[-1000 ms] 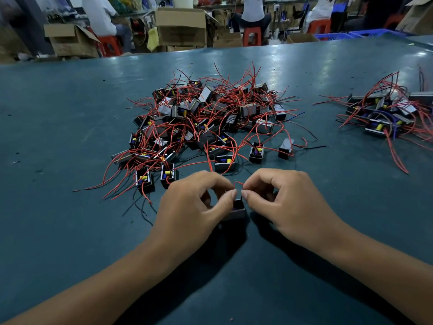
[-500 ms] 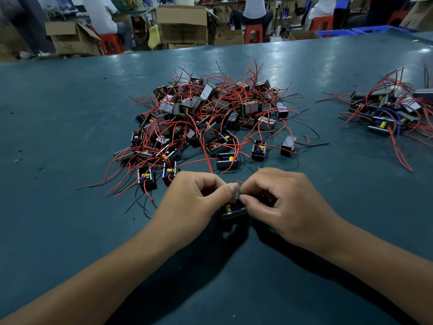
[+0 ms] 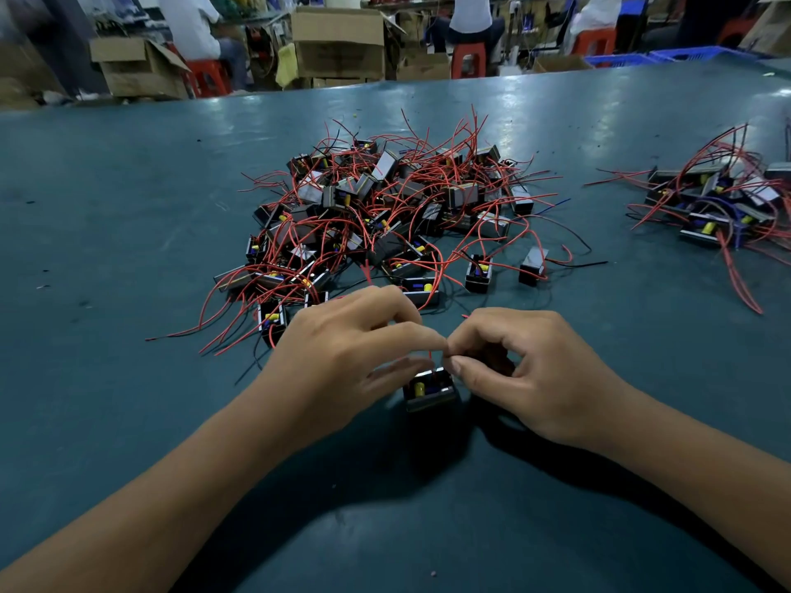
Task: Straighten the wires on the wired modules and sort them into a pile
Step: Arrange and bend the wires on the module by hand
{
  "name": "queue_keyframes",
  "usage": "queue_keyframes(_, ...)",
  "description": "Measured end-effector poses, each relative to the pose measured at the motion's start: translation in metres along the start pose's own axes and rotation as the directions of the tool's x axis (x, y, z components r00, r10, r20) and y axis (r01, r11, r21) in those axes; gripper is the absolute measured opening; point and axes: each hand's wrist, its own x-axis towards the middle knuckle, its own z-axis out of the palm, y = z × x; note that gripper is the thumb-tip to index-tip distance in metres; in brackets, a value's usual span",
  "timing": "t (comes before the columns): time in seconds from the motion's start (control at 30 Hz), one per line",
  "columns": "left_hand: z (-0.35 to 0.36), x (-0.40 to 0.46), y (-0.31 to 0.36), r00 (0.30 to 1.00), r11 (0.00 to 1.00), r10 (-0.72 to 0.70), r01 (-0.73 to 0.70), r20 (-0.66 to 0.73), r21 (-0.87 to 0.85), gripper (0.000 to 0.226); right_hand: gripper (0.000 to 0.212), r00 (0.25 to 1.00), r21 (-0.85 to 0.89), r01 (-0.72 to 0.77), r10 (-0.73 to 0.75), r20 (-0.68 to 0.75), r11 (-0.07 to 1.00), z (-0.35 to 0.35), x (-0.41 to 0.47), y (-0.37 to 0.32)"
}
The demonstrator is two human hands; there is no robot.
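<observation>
The small black box module (image 3: 430, 389) sits on the green table (image 3: 107, 250), just under both hands. The left hand (image 3: 342, 353) and right hand (image 3: 526, 374) pinch its thin red wire (image 3: 429, 358), which stands straight up.

Left hand (image 3: 342, 344), right hand (image 3: 526, 370): fingers curled, pinching; fingertips meeting.

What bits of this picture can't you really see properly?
1. Head view: the far side of the module being worked on is hidden behind the left hand and right hand.
2. The red wire pinched by the fingertips is mostly covered by them.
3. The right pile is cut off by the picture's edge.
4. Modules deep in the big pile are buried under tangled wires.
5. The people behind the table are blurred.
</observation>
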Motion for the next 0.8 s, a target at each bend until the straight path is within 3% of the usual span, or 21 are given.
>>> queue_keyframes(0.27, -0.001, 0.002, 0.000, 0.992, 0.984, 0.126, -0.121, -0.028, 0.128, 0.016, 0.006, 1.000, 0.055, 0.009, -0.010, 0.029, 0.998, -0.002, 0.000, 0.001)
queue_keyframes(0.57, 0.001, 0.005, 0.003, 0.996, 0.992, 0.089, -0.088, -0.006, 0.095, 0.026, 0.005, 0.997, -0.051, 0.079, -0.079, 0.010, 0.996, -0.002, 0.000, 0.000)
queue_keyframes(0.67, 0.002, 0.004, 0.007, 0.999, 1.000, -0.014, 0.014, 0.051, 0.011, 0.026, 0.007, 0.991, -0.144, 0.134, -0.134, 0.005, 0.981, -0.001, -0.001, 0.000)
queue_keyframes(0.8, 0.005, 0.002, 0.013, 0.939, 0.908, -0.278, 0.325, 0.202, -0.264, 0.018, 0.007, 0.984, -0.220, 0.166, -0.176, -0.027, 0.961, -0.002, -0.001, 0.000)
